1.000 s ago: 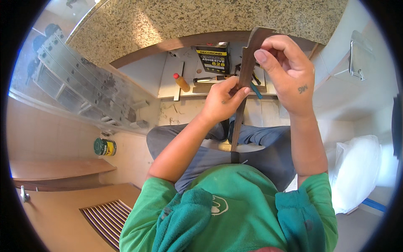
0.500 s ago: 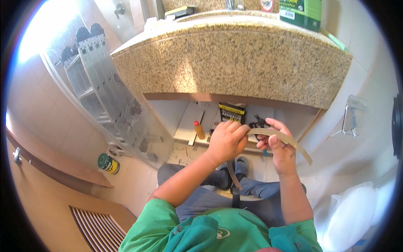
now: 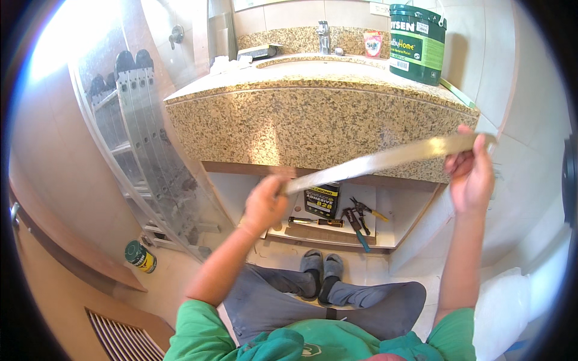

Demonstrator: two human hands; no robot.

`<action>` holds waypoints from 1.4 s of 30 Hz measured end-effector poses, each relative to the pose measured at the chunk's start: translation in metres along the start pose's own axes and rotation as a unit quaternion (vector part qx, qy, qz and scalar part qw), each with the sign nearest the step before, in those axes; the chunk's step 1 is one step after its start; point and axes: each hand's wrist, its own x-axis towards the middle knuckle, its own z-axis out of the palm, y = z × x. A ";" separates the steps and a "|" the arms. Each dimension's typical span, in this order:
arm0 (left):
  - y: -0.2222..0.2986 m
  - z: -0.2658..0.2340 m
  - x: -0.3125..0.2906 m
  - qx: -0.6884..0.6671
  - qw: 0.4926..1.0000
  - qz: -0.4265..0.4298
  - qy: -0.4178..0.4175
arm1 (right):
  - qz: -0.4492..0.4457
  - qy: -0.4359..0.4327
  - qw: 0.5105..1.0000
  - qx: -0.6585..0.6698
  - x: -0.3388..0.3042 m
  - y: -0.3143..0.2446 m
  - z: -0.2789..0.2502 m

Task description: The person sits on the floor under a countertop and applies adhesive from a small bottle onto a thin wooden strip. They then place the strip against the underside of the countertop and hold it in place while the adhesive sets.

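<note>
- My left grip (image 3: 266, 204) closes round one end of the long strip (image 3: 385, 157), my right grip (image 3: 471, 180) pinches near the other, likely to stretch it out
- The strip slants up rightward, in front of the worktop (image 3: 271, 117)
- Pliers (image 3: 355, 228) and black tin (image 3: 323, 200) sit in the cabinet (image 3: 383, 236), seemingly parked within reach

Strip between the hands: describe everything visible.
The strip is long, narrow and thin, its visible face pale tan and shiny; its material is unclear. Slightly bowed, it slopes up rightward, crossing the view of the granite counter front. The left hand, blurred, grips its left end; the right hand holds it near the other.
</note>
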 end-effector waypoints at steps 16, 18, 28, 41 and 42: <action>-0.010 -0.160 0.268 0.275 0.961 -0.037 0.005 | 0.165 0.162 0.972 -0.029 0.203 0.046 0.028; -0.010 -0.153 0.274 0.272 0.962 -0.032 -0.028 | 0.188 0.145 0.971 -0.024 0.210 0.047 0.022; -0.119 -0.131 0.335 0.291 0.953 0.039 -0.075 | 0.276 0.036 0.955 -0.106 0.225 0.039 -0.014; -0.169 -0.135 0.361 0.397 0.889 0.210 -0.090 | 0.231 -0.015 0.929 -0.290 0.236 0.029 -0.007; -0.154 -0.132 0.352 0.421 0.869 0.234 -0.113 | 0.225 -0.020 0.926 -0.301 0.235 0.026 -0.010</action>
